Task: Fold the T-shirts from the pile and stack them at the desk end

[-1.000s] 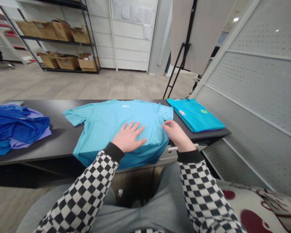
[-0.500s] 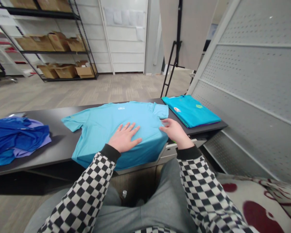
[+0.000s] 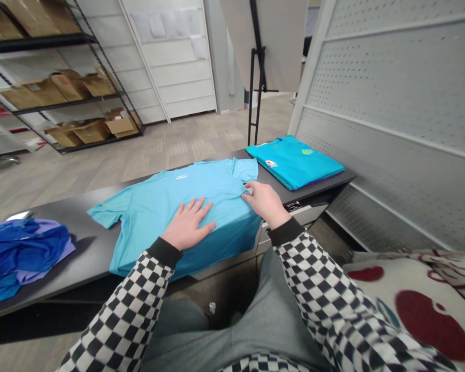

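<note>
A light blue T-shirt point(image 3: 155, 206) lies spread flat on the black table point(image 3: 81, 248), its hem hanging over the near edge. My left hand point(image 3: 188, 225) rests flat on the shirt's middle, fingers stretched out. At the shirt's right side edge, just below the sleeve, my right hand point(image 3: 264, 202) has its fingers curled and pinching the fabric. Both arms wear black-and-white checked sleeves.
A stack of folded teal shirts point(image 3: 294, 161) sits at the table's right end. A heap of dark blue and purple clothes point(image 3: 19, 256) lies at the left. A grey perforated panel point(image 3: 391, 113) stands to the right, a black stand point(image 3: 256, 77) and shelves with cardboard boxes point(image 3: 62, 88) behind.
The camera has tilted and swung a little, shifting everything leftward. My right hand has slid slightly up the shirt's right edge toward the sleeve. My left hand stays flat on the shirt.
</note>
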`<state>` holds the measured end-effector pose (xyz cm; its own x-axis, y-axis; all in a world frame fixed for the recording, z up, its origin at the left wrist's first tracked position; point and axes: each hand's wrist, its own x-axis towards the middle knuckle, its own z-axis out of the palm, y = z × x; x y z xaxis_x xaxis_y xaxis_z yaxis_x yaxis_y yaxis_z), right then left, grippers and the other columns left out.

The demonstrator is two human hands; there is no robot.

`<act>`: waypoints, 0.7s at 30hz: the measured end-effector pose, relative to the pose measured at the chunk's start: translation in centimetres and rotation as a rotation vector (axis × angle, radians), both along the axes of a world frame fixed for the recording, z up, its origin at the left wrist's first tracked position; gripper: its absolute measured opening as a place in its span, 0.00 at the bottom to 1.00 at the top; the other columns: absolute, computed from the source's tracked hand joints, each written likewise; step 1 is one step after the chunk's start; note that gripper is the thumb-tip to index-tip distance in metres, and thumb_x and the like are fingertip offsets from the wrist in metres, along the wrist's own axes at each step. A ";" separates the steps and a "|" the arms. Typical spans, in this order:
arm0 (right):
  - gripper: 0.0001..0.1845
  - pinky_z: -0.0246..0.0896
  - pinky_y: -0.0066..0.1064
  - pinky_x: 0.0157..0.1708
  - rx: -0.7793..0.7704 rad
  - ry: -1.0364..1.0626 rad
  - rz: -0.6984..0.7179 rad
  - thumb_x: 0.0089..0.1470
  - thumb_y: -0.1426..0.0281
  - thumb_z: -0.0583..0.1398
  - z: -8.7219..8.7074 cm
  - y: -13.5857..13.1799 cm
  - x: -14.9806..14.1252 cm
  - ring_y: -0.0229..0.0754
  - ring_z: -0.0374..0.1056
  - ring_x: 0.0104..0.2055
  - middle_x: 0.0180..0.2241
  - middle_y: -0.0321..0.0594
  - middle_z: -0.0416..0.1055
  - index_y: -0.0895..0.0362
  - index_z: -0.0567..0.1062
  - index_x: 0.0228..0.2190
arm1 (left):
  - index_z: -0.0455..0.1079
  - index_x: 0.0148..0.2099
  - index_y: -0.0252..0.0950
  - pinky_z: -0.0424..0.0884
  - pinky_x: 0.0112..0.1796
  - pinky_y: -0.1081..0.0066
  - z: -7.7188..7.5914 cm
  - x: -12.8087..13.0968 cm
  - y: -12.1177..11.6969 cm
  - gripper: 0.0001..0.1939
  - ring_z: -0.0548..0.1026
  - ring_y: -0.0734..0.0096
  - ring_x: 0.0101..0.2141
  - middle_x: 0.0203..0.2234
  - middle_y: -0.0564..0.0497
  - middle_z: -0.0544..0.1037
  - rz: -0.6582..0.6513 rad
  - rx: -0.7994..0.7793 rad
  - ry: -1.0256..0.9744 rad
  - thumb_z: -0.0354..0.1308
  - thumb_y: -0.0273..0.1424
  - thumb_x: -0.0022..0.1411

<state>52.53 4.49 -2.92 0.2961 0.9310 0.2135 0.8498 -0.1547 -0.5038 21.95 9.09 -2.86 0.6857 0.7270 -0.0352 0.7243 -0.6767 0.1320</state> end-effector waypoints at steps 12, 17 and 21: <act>0.22 0.69 0.35 0.48 0.110 0.114 -0.033 0.59 0.59 0.78 -0.9 1.7 6.8 0.49 0.80 0.44 0.41 0.43 0.85 0.56 0.87 0.50 | 0.52 0.87 0.44 0.48 0.78 0.36 -0.9 -0.2 0.2 0.43 0.50 0.41 0.83 0.85 0.43 0.51 -0.015 0.065 0.022 0.45 0.59 0.82; 0.20 0.69 0.37 0.48 0.078 0.043 -0.053 0.62 0.57 0.77 -1.0 1.4 5.5 0.54 0.81 0.48 0.44 0.47 0.87 0.54 0.87 0.50 | 0.52 0.87 0.42 0.48 0.78 0.37 -0.5 -0.1 0.2 0.44 0.49 0.42 0.83 0.84 0.43 0.51 -0.010 0.055 0.041 0.44 0.59 0.82; 0.18 0.68 0.37 0.46 0.031 -0.073 -0.021 0.67 0.54 0.73 -1.2 0.9 2.6 0.57 0.81 0.51 0.47 0.49 0.87 0.51 0.87 0.51 | 0.52 0.87 0.41 0.48 0.79 0.37 -0.8 -0.2 0.4 0.44 0.50 0.43 0.83 0.84 0.42 0.51 -0.008 0.056 0.044 0.45 0.57 0.82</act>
<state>55.17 5.36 -4.08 0.2980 0.9173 0.2641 0.8814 -0.1581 -0.4452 21.76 9.49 -3.64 0.6904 0.7230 -0.0247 0.7229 -0.6882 0.0614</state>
